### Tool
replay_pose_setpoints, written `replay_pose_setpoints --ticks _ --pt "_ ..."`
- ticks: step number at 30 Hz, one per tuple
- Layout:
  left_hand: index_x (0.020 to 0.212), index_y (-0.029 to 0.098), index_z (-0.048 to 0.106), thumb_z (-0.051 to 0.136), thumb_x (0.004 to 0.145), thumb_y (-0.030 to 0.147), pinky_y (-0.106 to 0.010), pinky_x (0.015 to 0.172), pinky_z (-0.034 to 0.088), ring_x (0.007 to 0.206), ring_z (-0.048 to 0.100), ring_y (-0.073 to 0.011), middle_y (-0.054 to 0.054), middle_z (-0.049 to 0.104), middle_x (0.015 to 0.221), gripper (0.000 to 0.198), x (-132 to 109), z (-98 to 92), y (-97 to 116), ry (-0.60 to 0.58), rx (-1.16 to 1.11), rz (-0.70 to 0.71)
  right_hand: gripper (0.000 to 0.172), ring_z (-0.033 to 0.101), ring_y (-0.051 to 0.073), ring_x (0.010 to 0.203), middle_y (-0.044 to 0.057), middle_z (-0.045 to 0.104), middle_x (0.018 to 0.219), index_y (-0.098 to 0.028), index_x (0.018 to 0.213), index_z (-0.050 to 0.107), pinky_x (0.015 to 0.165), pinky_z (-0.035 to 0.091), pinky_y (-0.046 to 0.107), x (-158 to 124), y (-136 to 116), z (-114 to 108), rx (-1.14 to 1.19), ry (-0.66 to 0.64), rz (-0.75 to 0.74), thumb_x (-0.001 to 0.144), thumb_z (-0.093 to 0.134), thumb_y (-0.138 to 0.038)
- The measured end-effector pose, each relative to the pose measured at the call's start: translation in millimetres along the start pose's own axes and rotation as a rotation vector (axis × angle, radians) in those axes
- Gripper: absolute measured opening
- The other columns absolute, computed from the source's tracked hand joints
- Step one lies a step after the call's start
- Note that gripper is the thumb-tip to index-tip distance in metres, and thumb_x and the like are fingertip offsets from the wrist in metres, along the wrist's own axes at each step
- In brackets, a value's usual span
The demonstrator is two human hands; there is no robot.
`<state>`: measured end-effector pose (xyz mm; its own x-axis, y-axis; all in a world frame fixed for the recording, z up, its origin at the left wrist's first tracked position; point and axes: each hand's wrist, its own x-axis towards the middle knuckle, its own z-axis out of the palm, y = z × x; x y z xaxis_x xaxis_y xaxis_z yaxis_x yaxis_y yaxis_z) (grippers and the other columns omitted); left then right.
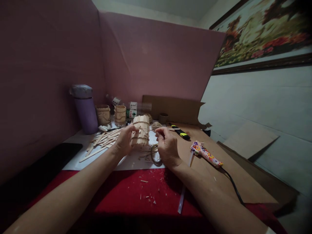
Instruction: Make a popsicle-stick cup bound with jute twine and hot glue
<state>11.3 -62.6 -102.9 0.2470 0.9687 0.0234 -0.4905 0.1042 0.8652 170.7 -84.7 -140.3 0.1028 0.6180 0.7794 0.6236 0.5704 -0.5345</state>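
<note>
My left hand (125, 139) is wrapped round the side of a small cup made of upright craft sticks (140, 130), bound with cord bands and bearing small raised pieces on its face. It is held tilted above the white paper. Just right of it, my right hand (167, 144) is closed in a pinch. A thin wooden stick (174, 129) seems to pass through its fingers, one end pointing at the cup; the middle is hidden. Below the right hand lies a brown ring-shaped roll (155, 155), beside small twig bits (145, 156).
Loose craft sticks (104, 142) lie left, near two finished cups (120, 115) and a purple tumbler (85, 110). Twine (156, 125) and a utility knife (180, 131) sit behind. A flowered glue gun (206, 154) with glue stick (181, 200) and cord lies on cardboard (234, 175).
</note>
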Motion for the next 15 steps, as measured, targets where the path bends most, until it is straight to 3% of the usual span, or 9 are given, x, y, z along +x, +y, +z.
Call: replay_pose_setpoints --ticks 6,11,15 --pt "0.098 0.018 0.055 0.058 0.053 0.019 -0.028 0.046 0.051 0.059 0.06 -0.0189 -0.001 0.058 0.071 0.045 -0.8 0.4 -2.9 0.022 0.064 0.045 0.016 0.061 0.023 0.089 0.006 0.065 0.092 -0.021 0.084 0.069 0.079 0.046 0.035 5.5 1.0 -3.4 -0.148 0.059 -0.068 0.089 0.056 -0.013" --pt "0.098 0.019 0.057 0.06 0.051 0.02 -0.031 0.051 0.054 0.064 0.057 -0.0183 -0.001 0.056 0.076 0.048 -0.4 -1.0 -5.9 -0.02 0.14 0.096 0.018 0.064 0.02 0.083 0.003 0.068 0.088 -0.024 0.087 0.07 0.073 0.047 0.032 6.6 1.3 -6.8 -0.097 0.017 -0.079 0.09 0.057 -0.013" --pt "0.103 0.019 0.059 0.06 0.051 0.021 -0.031 0.053 0.053 0.067 0.057 -0.0195 -0.001 0.056 0.076 0.051 -0.4 -1.1 -7.1 -0.03 0.175 0.087 0.022 0.064 0.019 0.081 0.004 0.069 0.085 -0.022 0.088 0.068 0.073 0.049 0.031 5.9 3.0 -6.2 -0.06 0.019 -0.175 0.09 0.052 -0.007"
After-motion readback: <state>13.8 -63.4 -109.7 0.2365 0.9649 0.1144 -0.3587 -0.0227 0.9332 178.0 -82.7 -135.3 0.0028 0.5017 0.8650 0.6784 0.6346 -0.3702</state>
